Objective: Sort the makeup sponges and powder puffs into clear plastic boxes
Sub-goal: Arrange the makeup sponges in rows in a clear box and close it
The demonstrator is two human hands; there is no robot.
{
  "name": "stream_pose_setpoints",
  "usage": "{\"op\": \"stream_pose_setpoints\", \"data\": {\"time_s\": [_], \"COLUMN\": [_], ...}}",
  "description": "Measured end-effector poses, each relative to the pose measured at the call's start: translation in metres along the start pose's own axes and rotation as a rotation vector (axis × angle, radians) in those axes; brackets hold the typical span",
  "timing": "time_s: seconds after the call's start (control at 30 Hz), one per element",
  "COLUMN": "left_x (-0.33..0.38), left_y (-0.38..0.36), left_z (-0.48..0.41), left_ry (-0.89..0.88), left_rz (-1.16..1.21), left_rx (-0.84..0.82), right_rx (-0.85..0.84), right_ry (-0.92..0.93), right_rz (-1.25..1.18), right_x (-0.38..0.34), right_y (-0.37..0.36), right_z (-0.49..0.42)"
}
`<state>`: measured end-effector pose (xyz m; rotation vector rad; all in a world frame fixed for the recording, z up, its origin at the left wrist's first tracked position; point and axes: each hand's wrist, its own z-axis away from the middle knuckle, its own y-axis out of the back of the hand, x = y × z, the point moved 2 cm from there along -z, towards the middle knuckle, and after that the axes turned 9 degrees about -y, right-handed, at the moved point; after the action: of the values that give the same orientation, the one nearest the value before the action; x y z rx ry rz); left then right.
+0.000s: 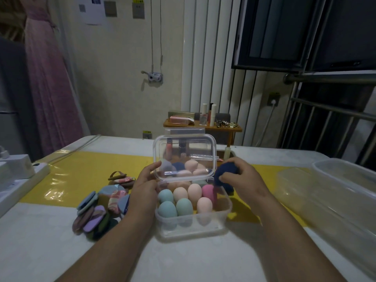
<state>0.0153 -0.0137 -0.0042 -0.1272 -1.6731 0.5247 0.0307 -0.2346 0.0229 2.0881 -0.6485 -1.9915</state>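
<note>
while the right hand grips the dark blue sponge just over the right back corner of the clear box, lower it upright beside the pink sponge; room there looks tight. left hand holds the lid up. puffs crowd the box's left; the table gives room toward its near edge.

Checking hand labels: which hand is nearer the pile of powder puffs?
Left. The left hand is beside the powder puffs, holding the lid; the right hand is beyond the box, holding a navy sponge.
</note>
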Motion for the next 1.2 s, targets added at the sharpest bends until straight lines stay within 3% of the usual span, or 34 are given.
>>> {"op": "stream_pose_setpoints", "data": {"time_s": [0.13,0.3,0.47,0.57,0.83,1.2], "left_x": [0.002,0.003,0.003,0.004,0.002,0.002], "left_y": [0.0,-0.001,-0.001,-0.002,-0.001,-0.001], "left_z": [0.002,0.002,0.004,0.004,0.003,0.003], "left_ry": [0.001,-0.002,0.01,0.005,0.004,0.002], "left_rz": [-0.003,0.001,-0.003,-0.005,-0.006,-0.012], "left_rx": [-0.008,-0.007,-0.012,-0.016,-0.012,-0.011], "right_rx": [-0.145,-0.17,-0.232,-0.276,-0.453,-0.319], "right_ry": [0.048,0.056,0.027,-0.012,-0.048,-0.052], "right_rz": [0.292,0.714,0.934,0.911,0.534,0.865], "right_x": [-0.01,-0.021,-0.027,-0.025,-0.007,-0.016], "right_y": [-0.007,-0.013,-0.026,-0.028,-0.017,-0.033], "right_z": [0.01,0.019,0.018,0.014,0.009,0.011]}}
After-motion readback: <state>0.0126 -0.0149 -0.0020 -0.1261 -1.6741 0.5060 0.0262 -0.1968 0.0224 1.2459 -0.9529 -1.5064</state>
